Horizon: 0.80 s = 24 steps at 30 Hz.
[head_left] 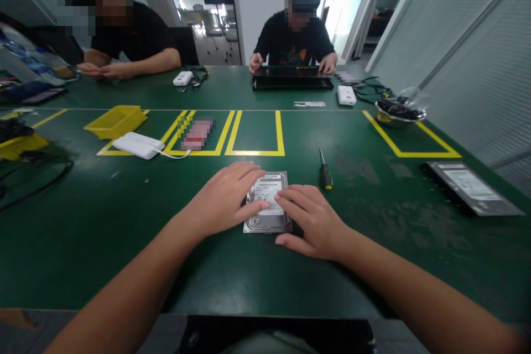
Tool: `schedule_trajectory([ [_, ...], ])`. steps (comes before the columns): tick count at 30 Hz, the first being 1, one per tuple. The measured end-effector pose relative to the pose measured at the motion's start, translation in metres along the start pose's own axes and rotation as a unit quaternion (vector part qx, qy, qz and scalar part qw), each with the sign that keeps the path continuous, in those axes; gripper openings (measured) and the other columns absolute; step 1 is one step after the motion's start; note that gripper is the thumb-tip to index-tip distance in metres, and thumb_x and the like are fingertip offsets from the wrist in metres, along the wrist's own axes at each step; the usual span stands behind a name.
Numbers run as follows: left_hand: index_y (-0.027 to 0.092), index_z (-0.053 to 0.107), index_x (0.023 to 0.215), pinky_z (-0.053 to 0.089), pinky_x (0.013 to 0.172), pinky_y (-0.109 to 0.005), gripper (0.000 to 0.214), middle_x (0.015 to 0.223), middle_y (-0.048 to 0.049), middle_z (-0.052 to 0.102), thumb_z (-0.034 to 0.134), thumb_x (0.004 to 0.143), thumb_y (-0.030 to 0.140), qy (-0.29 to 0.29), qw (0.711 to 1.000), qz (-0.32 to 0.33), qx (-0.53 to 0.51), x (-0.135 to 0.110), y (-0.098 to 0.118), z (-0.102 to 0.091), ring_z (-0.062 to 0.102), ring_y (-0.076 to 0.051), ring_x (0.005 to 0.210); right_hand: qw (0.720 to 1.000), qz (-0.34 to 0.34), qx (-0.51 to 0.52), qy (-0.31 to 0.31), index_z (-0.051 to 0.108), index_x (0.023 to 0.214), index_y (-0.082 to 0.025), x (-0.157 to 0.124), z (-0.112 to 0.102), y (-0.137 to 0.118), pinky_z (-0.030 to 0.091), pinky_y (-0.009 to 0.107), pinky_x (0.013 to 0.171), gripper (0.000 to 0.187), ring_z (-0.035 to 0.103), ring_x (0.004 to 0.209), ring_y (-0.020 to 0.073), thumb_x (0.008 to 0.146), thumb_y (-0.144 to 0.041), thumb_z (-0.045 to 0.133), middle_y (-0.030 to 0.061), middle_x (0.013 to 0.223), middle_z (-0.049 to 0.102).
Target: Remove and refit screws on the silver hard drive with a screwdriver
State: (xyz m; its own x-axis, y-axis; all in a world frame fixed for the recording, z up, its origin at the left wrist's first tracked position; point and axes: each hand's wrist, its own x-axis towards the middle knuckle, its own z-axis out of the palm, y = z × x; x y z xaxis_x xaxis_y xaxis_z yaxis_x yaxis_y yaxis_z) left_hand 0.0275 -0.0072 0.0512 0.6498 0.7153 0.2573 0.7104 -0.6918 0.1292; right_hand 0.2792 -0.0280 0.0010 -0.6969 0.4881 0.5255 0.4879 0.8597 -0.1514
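Observation:
A silver hard drive (271, 223) with a white label lies flat on the green table in front of me. My left hand (226, 196) is over its left side, fingers stretched toward the far edge and the thumb by the label. From the right, my right hand (313, 218) reaches over the drive's edge with fingertips at the label and its thumb apart, near the front corner. Both hands look open, laid against the drive and not wrapped round it; the contact under the fingers is partly hidden. A screwdriver (325, 174) with a dark and yellow handle lies beyond my right hand.
Another drive-like unit (473, 188) lies at right, below a metal bowl (400, 113) of dark parts. Left are a yellow bin (116, 121), a white power bank (138, 145) and a cabled phone (198, 134). Across sit two people, one handling a black panel (292, 78).

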Motion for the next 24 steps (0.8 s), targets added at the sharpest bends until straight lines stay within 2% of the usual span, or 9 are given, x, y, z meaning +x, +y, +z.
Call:
schedule_trajectory([
  [4,0.015,0.055,0.133,0.041,0.11,-0.047,0.055,0.136,-0.0143,0.058,0.05,0.095,0.054,0.006,0.998,-0.045,0.047,-0.012,-0.019,-0.013,0.051,-0.03,0.128,0.999,-0.005,-0.015,-0.051,0.058,0.129,-0.006,0.003,0.008,0.0,0.038,0.053,0.102,0.076,0.051,0.124,0.0361,0.087,-0.069,0.055,0.0204,0.132,0.061],
  [7,0.015,0.058,0.129,0.045,0.105,-0.048,0.049,0.129,-0.0151,0.062,0.047,0.096,0.05,-0.004,0.986,-0.134,0.102,-0.026,-0.035,-0.022,0.056,-0.031,0.121,0.996,-0.003,-0.03,-0.081,0.057,0.131,-0.007,0.002,0.01,0.0,0.036,0.052,0.104,0.067,0.051,0.125,0.0341,0.091,-0.061,0.054,0.019,0.134,0.06],
  [11,0.016,0.06,0.122,0.049,0.094,-0.048,0.041,0.125,-0.0158,0.063,0.038,0.098,0.04,-0.087,0.946,-0.269,0.158,-0.051,-0.063,-0.034,0.058,-0.034,0.115,0.994,0.005,-0.039,-0.098,0.056,0.133,-0.009,0.001,0.01,0.0,0.035,0.05,0.104,0.059,0.05,0.126,0.032,0.093,-0.053,0.054,0.0175,0.136,0.059],
  [16,0.016,0.059,0.124,0.051,0.079,-0.047,0.043,0.13,-0.0189,0.058,0.035,0.096,0.038,-0.158,0.868,-0.441,0.164,-0.088,-0.1,-0.044,0.06,-0.037,0.107,0.994,0.004,-0.04,-0.106,0.055,0.135,-0.01,0.0,0.009,0.0,0.034,0.05,0.104,0.06,0.05,0.127,0.0312,0.094,-0.054,0.053,0.017,0.137,0.059],
  [19,0.013,0.056,0.13,0.05,0.075,-0.045,0.049,0.134,-0.0219,0.054,0.033,0.096,0.039,-0.163,0.846,-0.482,0.159,-0.103,-0.114,-0.046,0.059,-0.039,0.107,0.993,0.003,-0.043,-0.113,0.054,0.135,-0.01,0.001,0.009,0.001,0.034,0.05,0.103,0.06,0.05,0.127,0.0313,0.094,-0.055,0.052,0.0168,0.137,0.058],
  [24,0.016,0.063,0.123,0.048,0.069,-0.042,0.056,0.117,-0.0202,0.063,0.03,0.095,0.051,-0.15,0.827,-0.52,0.153,-0.112,-0.122,-0.043,0.061,-0.037,0.094,0.991,-0.022,-0.06,-0.114,0.056,0.131,-0.008,0.003,0.009,0.004,0.036,0.049,0.102,0.063,0.05,0.125,0.0322,0.095,-0.059,0.048,0.0172,0.135,0.06],
])
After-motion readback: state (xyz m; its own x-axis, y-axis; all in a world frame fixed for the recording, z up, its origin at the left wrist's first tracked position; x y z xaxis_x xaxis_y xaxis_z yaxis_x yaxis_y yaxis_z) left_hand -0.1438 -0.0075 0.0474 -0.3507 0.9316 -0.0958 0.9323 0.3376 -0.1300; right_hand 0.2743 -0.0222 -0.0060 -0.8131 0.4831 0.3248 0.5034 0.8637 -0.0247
